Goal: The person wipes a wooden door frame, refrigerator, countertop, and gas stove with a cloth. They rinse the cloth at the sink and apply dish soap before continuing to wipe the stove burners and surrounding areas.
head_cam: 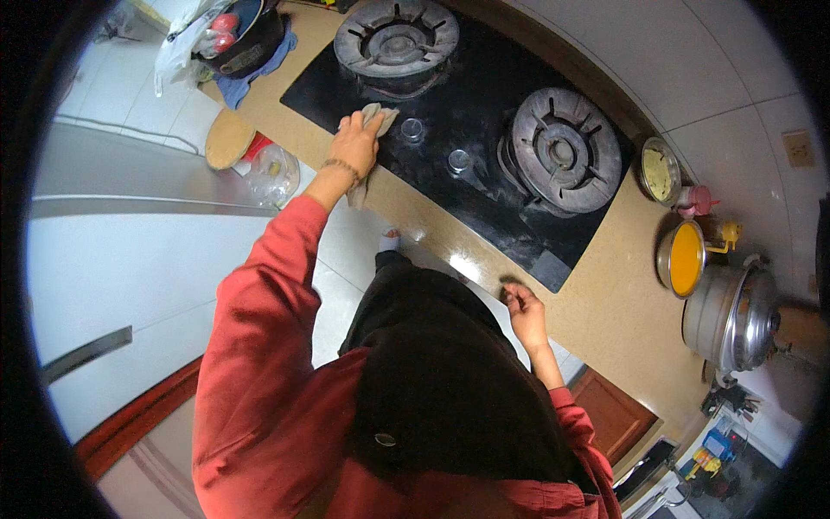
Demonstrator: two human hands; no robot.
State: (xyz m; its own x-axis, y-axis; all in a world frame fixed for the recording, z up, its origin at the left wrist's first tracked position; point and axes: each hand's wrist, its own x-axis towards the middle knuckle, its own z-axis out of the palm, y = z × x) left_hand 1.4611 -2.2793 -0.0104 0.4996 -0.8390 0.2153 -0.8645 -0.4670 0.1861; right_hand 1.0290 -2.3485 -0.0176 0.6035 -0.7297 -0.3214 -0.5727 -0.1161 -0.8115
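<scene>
My left hand (355,141) presses a folded beige cloth (381,119) against the front left edge of a black gas cooktop (447,188). Part of the cloth hangs below that hand, over the counter's front edge. Close by are a round control knob (412,130) and the left burner (397,42). A second knob (459,160) and the right burner (561,152) are farther right. My right hand (526,316) is at the counter's front edge, below the cooktop's right corner. Its fingers are loosely curled, and whatever may be inside them is hidden.
Left of the cooktop, a dark pot (243,48) rests on a blue cloth (259,76) beside a plastic bag (174,55). On the tan counter (609,285) at right stand a bowl of yellow-orange contents (687,258), another bowl (660,170) and a large lidded metal pot (733,321).
</scene>
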